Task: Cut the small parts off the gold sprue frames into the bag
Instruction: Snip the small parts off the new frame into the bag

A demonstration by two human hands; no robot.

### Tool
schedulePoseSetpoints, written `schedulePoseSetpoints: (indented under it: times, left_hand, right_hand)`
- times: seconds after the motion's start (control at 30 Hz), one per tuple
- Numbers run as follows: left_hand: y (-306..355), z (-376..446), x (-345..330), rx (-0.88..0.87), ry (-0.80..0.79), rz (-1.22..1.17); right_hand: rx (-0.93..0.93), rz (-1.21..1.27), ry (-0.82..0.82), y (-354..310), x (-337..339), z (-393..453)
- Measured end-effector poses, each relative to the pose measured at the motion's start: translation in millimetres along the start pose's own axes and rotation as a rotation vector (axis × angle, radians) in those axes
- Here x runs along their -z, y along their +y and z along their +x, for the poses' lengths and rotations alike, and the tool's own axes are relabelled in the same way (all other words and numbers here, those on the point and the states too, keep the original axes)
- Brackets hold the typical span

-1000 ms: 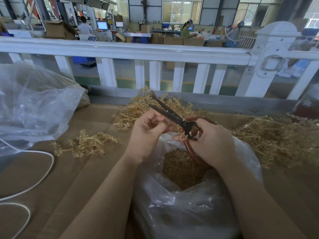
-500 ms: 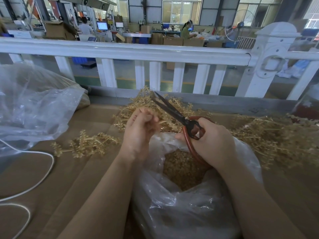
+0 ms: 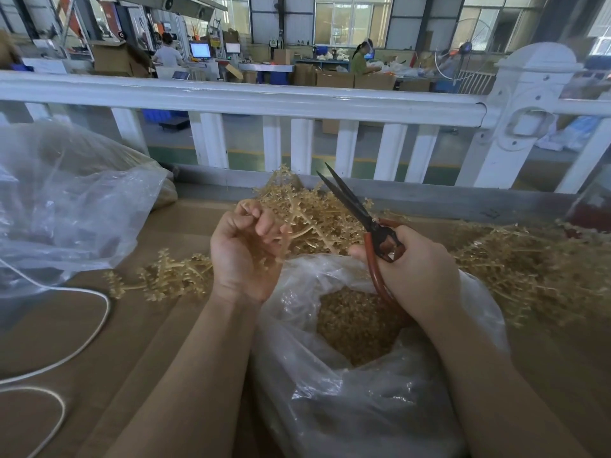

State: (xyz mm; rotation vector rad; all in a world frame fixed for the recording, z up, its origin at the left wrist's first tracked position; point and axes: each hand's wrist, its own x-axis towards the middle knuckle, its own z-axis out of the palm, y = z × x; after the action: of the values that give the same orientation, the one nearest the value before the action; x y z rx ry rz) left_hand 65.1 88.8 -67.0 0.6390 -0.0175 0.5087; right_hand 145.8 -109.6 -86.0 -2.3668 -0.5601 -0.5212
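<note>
My left hand (image 3: pixel 243 256) is turned palm up, its fingers curled round the stem of a gold sprue frame (image 3: pixel 299 218) that sticks up and to the right of it. My right hand (image 3: pixel 420 269) grips the red-handled scissors (image 3: pixel 350 201). Their dark blades point up and left, slightly parted, just right of the held frame and not touching it. Below both hands stands a clear plastic bag (image 3: pixel 330 408), open at the top, with a heap of cut gold parts (image 3: pixel 357 325) inside.
More gold sprue frames lie in a big pile (image 3: pixel 529 262) at the right and one bunch (image 3: pixel 165 276) at the left, on brown cardboard (image 3: pixel 139 342). A large clear bag (image 3: pixel 66 200) and a white cable (image 3: pixel 99 309) are at the left. A white railing (image 3: pixel 264 100) runs behind.
My left hand has turned palm up and drawn away from the blades to the left with a sprue frame. The scissors have tilted more upright and shifted slightly right.
</note>
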Motion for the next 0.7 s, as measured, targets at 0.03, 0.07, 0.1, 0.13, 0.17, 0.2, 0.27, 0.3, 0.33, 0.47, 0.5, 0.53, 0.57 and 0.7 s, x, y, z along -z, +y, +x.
schedulePoseSetpoints:
  times: [0.03,0.07,0.1,0.13,0.17,0.2,0.27,0.3,0.33,0.47,0.5,0.53,0.57,0.7]
  left_hand:
    - [1,0,0,-0.001,0.006,-0.012]
    - [2,-1,-1,-0.001,0.013,-0.015]
    - [2,-1,-2,-0.003,0.024,-0.013]
    - [3,-1,-2,-0.004,0.034,-0.014]
    - [4,-1,-1,-0.006,0.041,-0.018]
    - [6,-1,-1,-0.01,0.046,-0.02]
    - [12,0,2,-0.035,0.085,0.029]
    - [17,2,4,-0.058,0.135,0.091]
    - [23,4,7,-0.085,0.202,0.177]
    - [51,14,29,-0.239,0.577,0.717]
    - [56,15,36,-0.284,0.647,0.848]
    - [60,15,44,-0.316,0.7,0.971]
    - [64,14,52,-0.318,0.753,1.108]
    - [69,8,68,-0.129,0.907,1.738]
  right_hand:
    - [0.0,0.002,-0.004,1,0,0]
    - [0.003,0.004,-0.005,1,-1,0]
    - [0.004,0.005,-0.005,2,-1,0]
    - [0.003,0.006,-0.006,2,-1,0]
    - [0.0,0.008,-0.006,2,-2,1]
    - [-0.002,0.013,-0.004,2,-2,0]
    - [0.002,0.016,0.002,2,-2,0]
    - [0.006,0.015,0.002,1,-2,0]
    - [0.008,0.014,0.002,2,-2,0]
    - [0.009,0.007,-0.003,2,-1,-1]
    - [0.012,-0.001,-0.005,2,-1,-1]
    - [0.014,-0.013,-0.007,2,-1,-1]
    - [0.014,-0.025,-0.01,2,-1,-1]
    - [-0.002,-0.04,-0.023,3,-2,0]
